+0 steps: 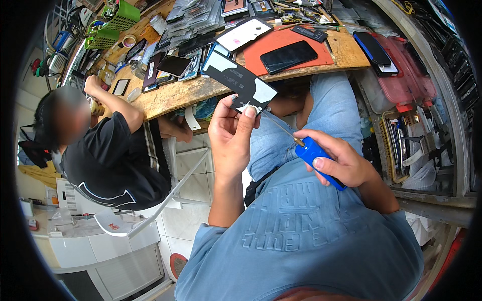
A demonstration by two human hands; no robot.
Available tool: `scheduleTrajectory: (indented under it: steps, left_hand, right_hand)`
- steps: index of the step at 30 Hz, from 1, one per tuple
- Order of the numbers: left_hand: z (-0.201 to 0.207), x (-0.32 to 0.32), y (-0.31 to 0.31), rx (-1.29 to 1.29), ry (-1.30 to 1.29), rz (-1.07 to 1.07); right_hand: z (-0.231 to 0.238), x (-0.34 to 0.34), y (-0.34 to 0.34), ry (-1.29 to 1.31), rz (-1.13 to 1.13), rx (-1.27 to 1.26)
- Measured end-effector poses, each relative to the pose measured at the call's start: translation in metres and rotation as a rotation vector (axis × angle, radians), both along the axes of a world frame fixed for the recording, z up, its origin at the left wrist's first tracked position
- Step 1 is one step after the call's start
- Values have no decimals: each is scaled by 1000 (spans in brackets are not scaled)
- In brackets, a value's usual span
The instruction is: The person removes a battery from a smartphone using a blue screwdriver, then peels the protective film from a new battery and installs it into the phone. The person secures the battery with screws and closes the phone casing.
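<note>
Between the thumb and fingers of my left hand (232, 135) is a flat black panel (233, 78) with white patches at its ends, raised and tilted in front of the bench edge. Crumpled white material (247, 107) lies at its lower corner, by my thumb. My right hand (341, 158) is wrapped round a blue handheld tool (317, 159). A brass collar and a thin metal rod (278, 125) stick out of the tool. The rod's tip reaches the panel's lower corner beside my left fingers; whether it touches, I cannot tell.
On the wooden bench (193, 95) are an orange mat (321, 55) with a black phone (288, 56), a white panel (244, 34) and stacked phone parts (191, 22). A co-worker (110, 145) sits at left. Shelves with a red-lidded box (401, 75) stand at right.
</note>
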State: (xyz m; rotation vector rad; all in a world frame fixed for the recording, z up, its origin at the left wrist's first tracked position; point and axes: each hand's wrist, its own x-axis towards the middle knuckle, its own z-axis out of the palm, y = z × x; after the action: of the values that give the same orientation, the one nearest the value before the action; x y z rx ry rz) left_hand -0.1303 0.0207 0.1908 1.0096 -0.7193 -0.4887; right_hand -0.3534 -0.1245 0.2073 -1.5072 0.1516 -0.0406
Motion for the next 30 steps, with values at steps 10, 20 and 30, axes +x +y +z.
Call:
scheduleTrajectory:
  steps: [10, 20, 30]
  left_hand:
    - [-2, -1, -4, 72, -75, 136]
    - [4, -13, -17, -19, 99, 21]
    - [6, -11, -13, -63, 120, 36]
  right_hand:
    - [1, -18, 9, -257, -191, 100]
    - [5, 1, 5, 27, -83, -63]
    - [-2, 3, 3, 2, -42, -17]
